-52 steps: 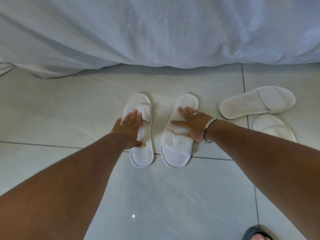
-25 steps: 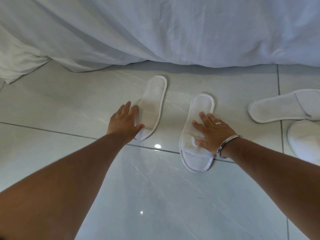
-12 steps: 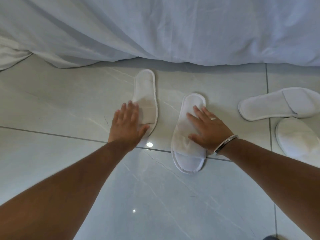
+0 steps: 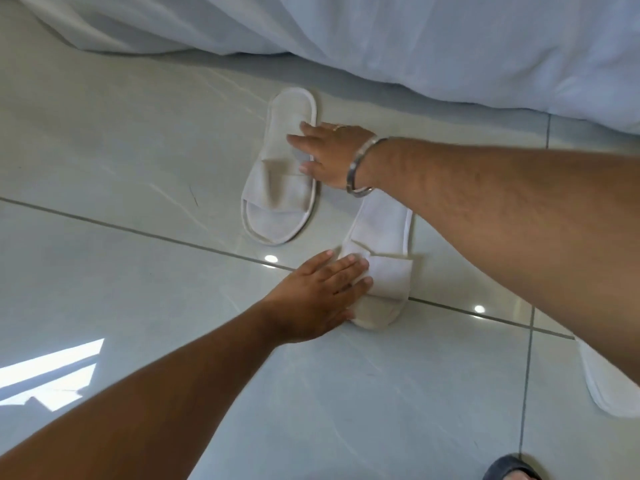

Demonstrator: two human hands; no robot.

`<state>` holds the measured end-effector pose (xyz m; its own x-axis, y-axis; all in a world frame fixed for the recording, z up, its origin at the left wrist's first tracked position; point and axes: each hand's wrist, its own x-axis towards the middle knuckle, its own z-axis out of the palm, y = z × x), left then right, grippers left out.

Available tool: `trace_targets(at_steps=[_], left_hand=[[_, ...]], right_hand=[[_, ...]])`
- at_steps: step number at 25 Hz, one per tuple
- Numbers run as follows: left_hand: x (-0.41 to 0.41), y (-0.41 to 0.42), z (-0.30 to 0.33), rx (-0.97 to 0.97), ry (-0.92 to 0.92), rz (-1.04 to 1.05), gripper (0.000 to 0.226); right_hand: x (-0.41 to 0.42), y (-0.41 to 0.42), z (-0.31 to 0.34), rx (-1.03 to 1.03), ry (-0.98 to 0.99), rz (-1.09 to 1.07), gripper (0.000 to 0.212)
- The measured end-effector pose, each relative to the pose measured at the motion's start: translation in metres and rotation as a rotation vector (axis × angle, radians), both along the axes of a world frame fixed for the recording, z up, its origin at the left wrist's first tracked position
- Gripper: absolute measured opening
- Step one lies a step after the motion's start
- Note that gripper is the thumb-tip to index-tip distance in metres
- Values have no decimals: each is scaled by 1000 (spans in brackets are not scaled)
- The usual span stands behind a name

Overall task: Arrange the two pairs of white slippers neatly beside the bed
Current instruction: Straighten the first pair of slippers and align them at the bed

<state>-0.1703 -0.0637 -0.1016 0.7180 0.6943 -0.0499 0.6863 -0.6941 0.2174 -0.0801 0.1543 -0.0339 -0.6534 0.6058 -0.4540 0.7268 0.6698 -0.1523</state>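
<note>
Two white slippers lie on the tiled floor in front of the bed's white sheet (image 4: 450, 39). The farther slipper (image 4: 277, 188) points its open toe toward me; my right hand (image 4: 332, 154) presses on its right edge, fingers on the insole, a bracelet on the wrist. The nearer slipper (image 4: 384, 271) lies to the right, its heel end hidden under my right forearm. My left hand (image 4: 318, 296) lies flat on its strap and left side. A third white slipper (image 4: 609, 386) shows at the right edge, partly behind my right arm. I see no fourth slipper.
Pale glossy floor tiles (image 4: 121, 150) with dark grout lines stretch to the left and toward me. The sheet hangs to the floor along the top. A dark shoe tip (image 4: 509, 469) shows at the bottom right.
My right hand has moved over to the farther, left slipper and my left hand onto the nearer, right one. The view has tilted, and one slipper of the other pair has dropped from sight.
</note>
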Motion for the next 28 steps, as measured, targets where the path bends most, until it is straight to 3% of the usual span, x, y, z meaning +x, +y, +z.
trace_targets(at_steps=[12, 18, 23, 28], left_hand=[[-3, 1, 3, 27, 77, -7, 65], [-87, -19, 9, 54, 77, -43, 55], [-169, -35, 18, 86, 154, -43, 51], [-197, -25, 27, 59, 198, -21, 50]], right_hand=[[-10, 10, -15, 62, -220, 36, 54], [31, 43, -17, 183, -281, -69, 54], [76, 44, -33, 188, -183, -216, 52], [99, 24, -44, 105, -66, -285, 59]])
